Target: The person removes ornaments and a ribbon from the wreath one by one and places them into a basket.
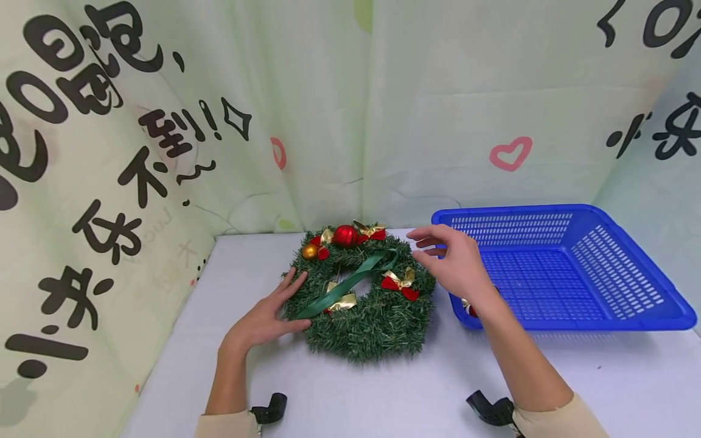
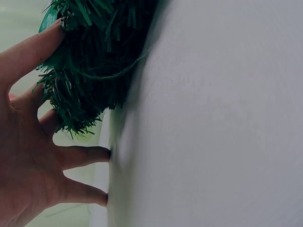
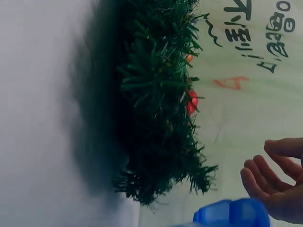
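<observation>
Although its bushy ring of green artificial pine is partly covered by trimmings, the round wreath [image 1: 367, 334] is clearly seen, laid flat on the white table [image 1: 356, 395]. At the wreath's far rim a shiny red ball [image 1: 346, 236] is set, with a smaller gold ball [image 1: 310, 251] to its left and a gold-and-red fabric bow [image 1: 375, 232] to its right. Another gold-and-red bow [image 1: 405, 280] is placed on the wreath's right side, and a gold bow [image 1: 344, 302] is seen at the near-left edge of its centre hole. Across that hole a dark green ribbon [image 1: 342, 286] is stretched diagonally.

The two hands are held apart, on opposite sides of the wreath. By the left hand [image 1: 265, 316] the wreath's left rim is touched, its fingers spread and its thumb rested against the greenery. The right hand [image 1: 457, 258] is raised beside the wreath's far right rim, clear of it, with thumb and gently bent fingers parted and nothing held. To the right of the wreath a blue plastic basket with perforated walls [image 1: 580, 325] is placed, partly crossed by the right forearm.
</observation>
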{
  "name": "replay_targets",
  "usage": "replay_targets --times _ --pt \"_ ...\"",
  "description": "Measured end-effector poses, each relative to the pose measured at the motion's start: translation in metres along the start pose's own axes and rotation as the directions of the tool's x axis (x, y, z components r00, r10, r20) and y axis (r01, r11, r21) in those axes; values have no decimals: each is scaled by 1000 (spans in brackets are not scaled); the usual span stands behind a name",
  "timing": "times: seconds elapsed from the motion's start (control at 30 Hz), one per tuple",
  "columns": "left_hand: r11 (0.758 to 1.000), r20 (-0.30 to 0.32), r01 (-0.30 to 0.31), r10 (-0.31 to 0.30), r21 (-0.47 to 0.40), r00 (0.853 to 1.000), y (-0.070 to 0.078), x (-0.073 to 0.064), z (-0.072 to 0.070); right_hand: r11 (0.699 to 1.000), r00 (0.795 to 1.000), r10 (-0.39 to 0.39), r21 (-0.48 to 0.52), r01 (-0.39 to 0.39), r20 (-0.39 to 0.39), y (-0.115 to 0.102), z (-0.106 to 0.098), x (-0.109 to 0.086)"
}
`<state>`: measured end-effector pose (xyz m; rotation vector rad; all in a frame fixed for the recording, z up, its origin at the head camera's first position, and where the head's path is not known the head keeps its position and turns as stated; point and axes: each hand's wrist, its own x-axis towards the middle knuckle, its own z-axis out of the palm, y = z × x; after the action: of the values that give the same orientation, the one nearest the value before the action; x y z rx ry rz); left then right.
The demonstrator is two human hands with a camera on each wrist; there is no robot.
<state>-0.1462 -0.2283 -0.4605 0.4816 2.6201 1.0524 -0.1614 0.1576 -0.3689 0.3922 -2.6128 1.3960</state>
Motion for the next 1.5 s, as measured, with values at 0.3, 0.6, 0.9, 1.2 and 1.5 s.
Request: replay_targets --times 0.3,0.6,0.9,1.2,1.5 --pt "1000 2 -1 1 0 1000 1 1 -1 994 993 10 105 -22 114 -13 20 30" --pt "1000 0 -3 3 3 1000 3 0 -2 992 974 34 114 -61 224 -23 35 56" --pt "1000 6 5 -5 -7 1000 4 1 -2 982 930 87 126 -140 358 -29 50 80" --pt "1000 10 4 -4 -24 1000 4 1 -1 976 889 142 89 -200 436 -21 61 103" --pt "1000 6 8 -8 -26 1000 2 1 -2 966 869 180 82 -244 461 -16 75 119"
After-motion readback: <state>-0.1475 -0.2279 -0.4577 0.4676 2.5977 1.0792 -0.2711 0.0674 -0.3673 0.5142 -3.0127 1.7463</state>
